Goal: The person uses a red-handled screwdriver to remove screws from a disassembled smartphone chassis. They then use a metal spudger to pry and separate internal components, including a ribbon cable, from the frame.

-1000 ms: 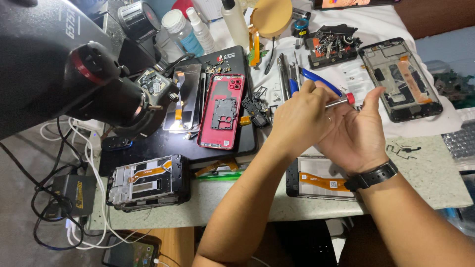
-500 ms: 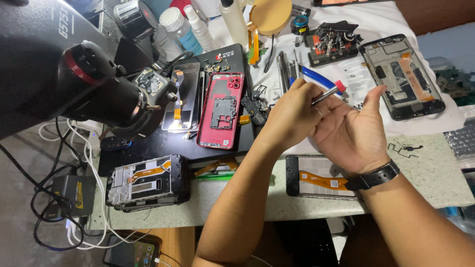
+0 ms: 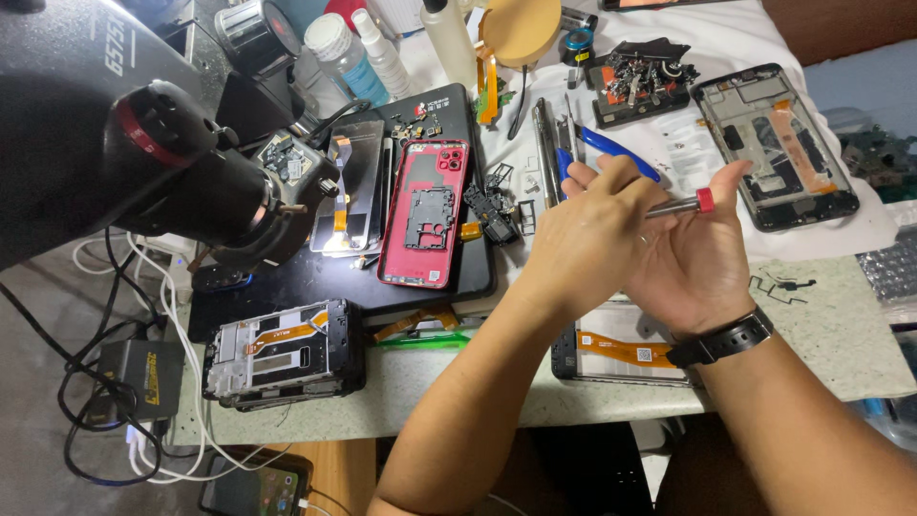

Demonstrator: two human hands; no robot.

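We found the left hand closed around a slim silver screwdriver with a red collar, held above the counter. The right hand lay open-palmed beneath it, holding nothing. The red plastic phone back shell remained stripped and unassembled on the black mat.

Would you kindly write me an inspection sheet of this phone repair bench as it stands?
Surface: speckled worktop, with a black mat under the phones.
Job's things: screwdriver with a red end, shaft across the right palm.
Clutter: red phone shell, open phone frame, phone frame at the front edge, parts tray, bottles, microscope.
Hands: left hand grips the screwdriver; right hand, open palm up, wears a black watch.
Cables: white and black leads hang at the left, by a black adapter.
Surroundings: another phone below the bench.
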